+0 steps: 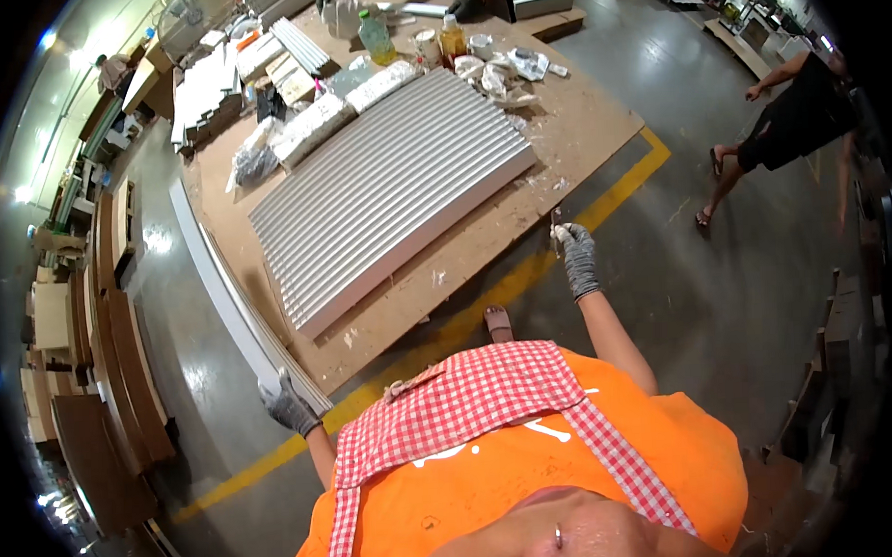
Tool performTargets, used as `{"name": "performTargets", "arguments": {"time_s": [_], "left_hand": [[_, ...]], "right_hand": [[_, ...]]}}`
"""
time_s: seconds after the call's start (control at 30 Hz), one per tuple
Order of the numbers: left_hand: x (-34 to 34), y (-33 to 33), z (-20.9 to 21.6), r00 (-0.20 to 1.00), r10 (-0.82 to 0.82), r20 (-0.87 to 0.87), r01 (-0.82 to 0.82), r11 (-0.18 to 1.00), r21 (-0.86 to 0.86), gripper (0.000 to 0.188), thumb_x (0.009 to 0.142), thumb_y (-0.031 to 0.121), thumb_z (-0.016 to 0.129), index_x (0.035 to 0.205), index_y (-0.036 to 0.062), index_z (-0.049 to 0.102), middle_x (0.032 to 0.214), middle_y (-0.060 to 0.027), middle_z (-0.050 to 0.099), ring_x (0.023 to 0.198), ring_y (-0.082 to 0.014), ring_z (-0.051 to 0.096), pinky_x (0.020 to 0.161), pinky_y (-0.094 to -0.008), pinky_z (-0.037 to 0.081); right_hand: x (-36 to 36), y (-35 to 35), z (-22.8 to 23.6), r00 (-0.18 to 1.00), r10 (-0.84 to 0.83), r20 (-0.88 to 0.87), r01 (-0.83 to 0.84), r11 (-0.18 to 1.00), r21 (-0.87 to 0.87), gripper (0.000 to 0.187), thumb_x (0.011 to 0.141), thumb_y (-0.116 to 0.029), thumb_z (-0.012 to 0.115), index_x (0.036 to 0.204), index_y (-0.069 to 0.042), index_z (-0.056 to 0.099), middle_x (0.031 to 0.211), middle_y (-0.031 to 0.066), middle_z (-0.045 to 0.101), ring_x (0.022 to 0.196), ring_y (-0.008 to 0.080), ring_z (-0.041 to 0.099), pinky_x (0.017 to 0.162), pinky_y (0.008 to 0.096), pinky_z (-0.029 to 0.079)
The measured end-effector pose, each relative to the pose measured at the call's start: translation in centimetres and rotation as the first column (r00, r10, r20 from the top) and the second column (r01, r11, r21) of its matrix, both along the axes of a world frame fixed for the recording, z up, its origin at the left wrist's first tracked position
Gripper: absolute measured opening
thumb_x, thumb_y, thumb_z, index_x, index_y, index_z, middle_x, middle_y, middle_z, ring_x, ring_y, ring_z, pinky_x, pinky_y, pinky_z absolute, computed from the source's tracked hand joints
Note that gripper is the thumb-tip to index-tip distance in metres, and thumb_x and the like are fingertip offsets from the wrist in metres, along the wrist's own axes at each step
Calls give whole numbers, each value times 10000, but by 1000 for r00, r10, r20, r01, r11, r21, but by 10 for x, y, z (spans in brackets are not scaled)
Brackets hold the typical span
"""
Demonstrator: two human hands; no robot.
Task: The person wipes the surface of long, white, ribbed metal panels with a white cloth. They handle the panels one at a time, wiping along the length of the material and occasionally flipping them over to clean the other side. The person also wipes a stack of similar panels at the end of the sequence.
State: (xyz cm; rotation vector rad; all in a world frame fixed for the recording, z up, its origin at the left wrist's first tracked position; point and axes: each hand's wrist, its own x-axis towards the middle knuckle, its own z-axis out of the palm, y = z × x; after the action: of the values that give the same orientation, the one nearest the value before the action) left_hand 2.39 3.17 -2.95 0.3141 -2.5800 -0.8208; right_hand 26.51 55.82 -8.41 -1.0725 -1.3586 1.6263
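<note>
My left hand point(291, 410), in a grey glove, is closed on the near end of a long pale strip point(221, 296) beside the table's left edge. My right hand point(577, 258), also gloved, hovers off the table's near right edge. Its fingertips are pinched around something small and thin that I cannot make out. Between them, a stack of ridged silver-white strips point(394, 192) lies side by side on the brown table point(598, 126). Neither hand touches that stack.
Behind the stack are plastic-wrapped bundles point(313, 128), a green bottle point(377, 40), a yellow-filled bottle point(452, 41) and crumpled wrapping point(498, 78). A co-worker's gloved hand point(468, 5) shows at the far side. At right, a person in black point(794, 114) is on the floor. Boards point(108, 447) lean left.
</note>
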Motion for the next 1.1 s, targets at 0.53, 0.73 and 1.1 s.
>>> {"name": "performTargets", "arguments": {"time_s": [0.53,0.73,1.1], "left_hand": [[56,196,-3,518,-856,-8,843,511,-167,646,647,331,768,1166,31,528,1001,-152,594,914,-321,544,830,-405,435],[60,237,-31,343,-939,37,932,336,-135,603,674,356,740,1143,37,538,1054,-162,591,970,-335,542,890,-410,417],[52,252,-36,325,-928,183,943,304,-134,595,630,369,751,1134,114,564,1046,-105,563,986,-297,512,884,-419,394]], "right_hand": [[24,4,-10,992,-112,-53,112,994,-6,53,859,-102,596,868,-51,606,732,17,631,568,66,527,500,208,412],[25,15,-21,990,-139,-38,138,990,-31,90,856,-112,606,900,-34,598,762,38,637,598,81,552,518,213,427],[-4,3,-19,996,-30,84,28,999,30,96,847,-141,633,846,-48,605,682,-27,558,573,50,473,518,198,381]]}}
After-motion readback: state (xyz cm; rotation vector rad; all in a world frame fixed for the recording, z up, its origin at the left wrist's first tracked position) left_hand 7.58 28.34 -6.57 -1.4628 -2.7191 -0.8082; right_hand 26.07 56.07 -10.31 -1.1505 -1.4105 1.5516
